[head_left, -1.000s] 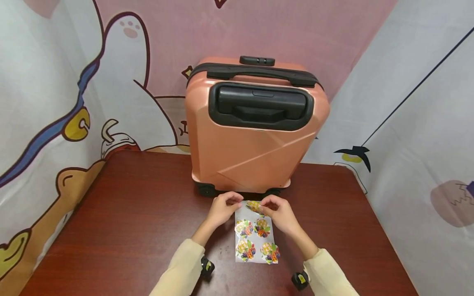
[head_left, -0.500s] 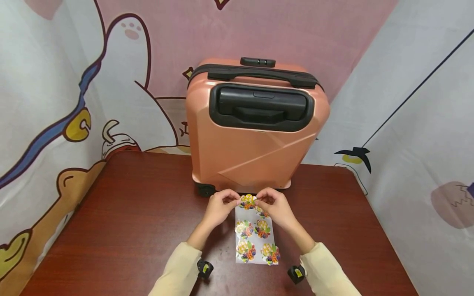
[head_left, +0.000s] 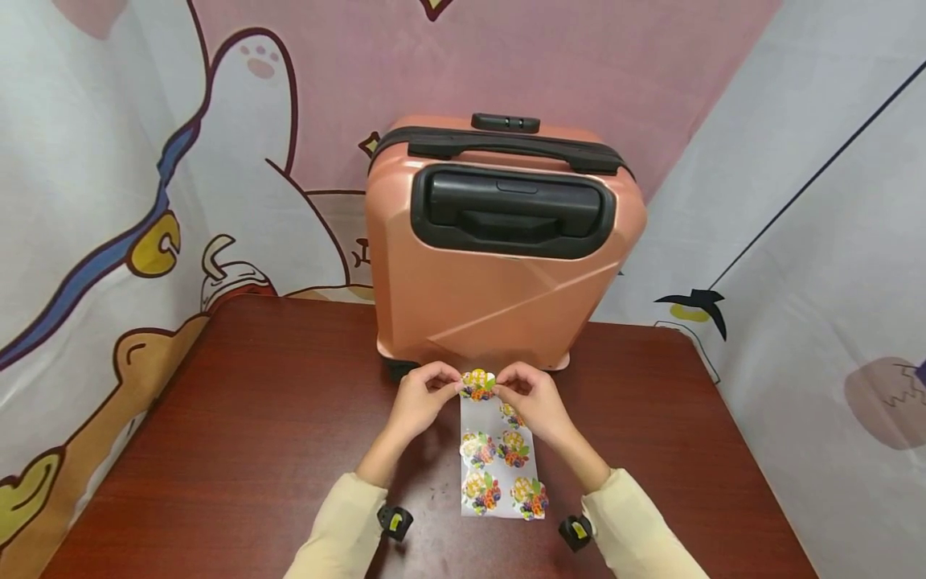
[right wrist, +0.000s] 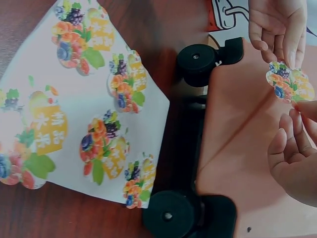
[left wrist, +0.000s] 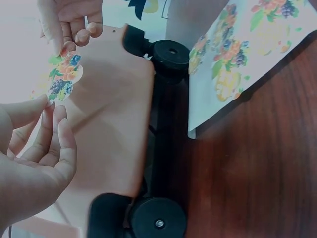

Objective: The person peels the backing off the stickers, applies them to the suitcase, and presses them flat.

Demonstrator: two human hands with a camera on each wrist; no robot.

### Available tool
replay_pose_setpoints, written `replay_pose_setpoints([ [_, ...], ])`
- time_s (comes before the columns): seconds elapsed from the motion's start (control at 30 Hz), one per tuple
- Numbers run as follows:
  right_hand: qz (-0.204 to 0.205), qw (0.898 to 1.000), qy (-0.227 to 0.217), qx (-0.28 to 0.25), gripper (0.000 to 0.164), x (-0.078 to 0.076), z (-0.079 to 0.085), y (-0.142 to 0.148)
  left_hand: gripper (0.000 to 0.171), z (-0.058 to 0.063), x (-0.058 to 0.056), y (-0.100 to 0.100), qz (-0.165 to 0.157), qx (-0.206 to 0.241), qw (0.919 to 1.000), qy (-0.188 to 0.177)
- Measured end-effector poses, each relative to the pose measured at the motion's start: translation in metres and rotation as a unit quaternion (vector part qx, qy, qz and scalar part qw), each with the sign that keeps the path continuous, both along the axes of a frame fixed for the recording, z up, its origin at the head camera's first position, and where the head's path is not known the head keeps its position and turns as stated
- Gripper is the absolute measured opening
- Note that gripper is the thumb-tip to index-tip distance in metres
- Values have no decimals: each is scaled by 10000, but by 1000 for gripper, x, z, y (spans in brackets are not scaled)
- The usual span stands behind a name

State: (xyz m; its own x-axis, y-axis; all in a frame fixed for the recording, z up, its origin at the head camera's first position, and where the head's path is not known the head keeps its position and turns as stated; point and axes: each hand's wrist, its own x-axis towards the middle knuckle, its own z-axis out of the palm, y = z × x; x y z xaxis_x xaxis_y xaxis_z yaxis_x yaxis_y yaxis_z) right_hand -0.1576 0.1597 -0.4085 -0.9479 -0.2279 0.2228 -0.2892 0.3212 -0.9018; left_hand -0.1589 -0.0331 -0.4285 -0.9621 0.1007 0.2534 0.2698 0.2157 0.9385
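My left hand (head_left: 423, 402) and right hand (head_left: 535, 402) each pinch one side of a loose fruit sticker (head_left: 478, 384) between thumb and fingertips. It is colourful, with a scalloped outline and yellow lettering. The wrist views show this sticker (left wrist: 62, 77) held up off the table, in front of the suitcase's pink shell. Below my hands lies a white sticker sheet (head_left: 479, 415) with several fruit stickers still on it and a bare patch at its upper left. Just behind my hands stands an upright pink suitcase (head_left: 499, 297) with black handles.
The suitcase rests on the brown wooden table (head_left: 289, 426), its black wheels (right wrist: 171, 213) close to the far edge of the sheet. Behind and beside the table hangs a cartoon-printed cloth (head_left: 325, 104). My wrists carry small black cameras (head_left: 395, 523).
The sticker has come away from the sheet, first in my right hand alone. My left hand has left the sheet's corner and taken the sticker's other side. Both hands have moved slightly towards the suitcase.
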Motion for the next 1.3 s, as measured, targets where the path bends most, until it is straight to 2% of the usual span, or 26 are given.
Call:
replay_pose_setpoints([
  [0.2, -4, 9994, 320, 103, 7, -6, 8, -7, 5, 12, -1, -7, 64, 146, 9997, 200],
  [0.4, 22, 9984, 472, 303, 8, -11, 24, -18, 4, 26, -5, -16, 269, 62, 9994, 228],
  [0.6, -29, 9952, 857, 471, 7, -16, 39, -31, 4, 40, -8, -24, 556, 2, 9978, 351],
  [0.9, -26, 9931, 1140, 279, 11, -23, 53, -44, 6, 56, -8, -30, 885, -281, 9939, 594],
  [1.3, -133, 9870, 1584, 219, 10, -26, 70, -59, 7, 76, -12, -36, 1264, -265, 9839, 1238],
])
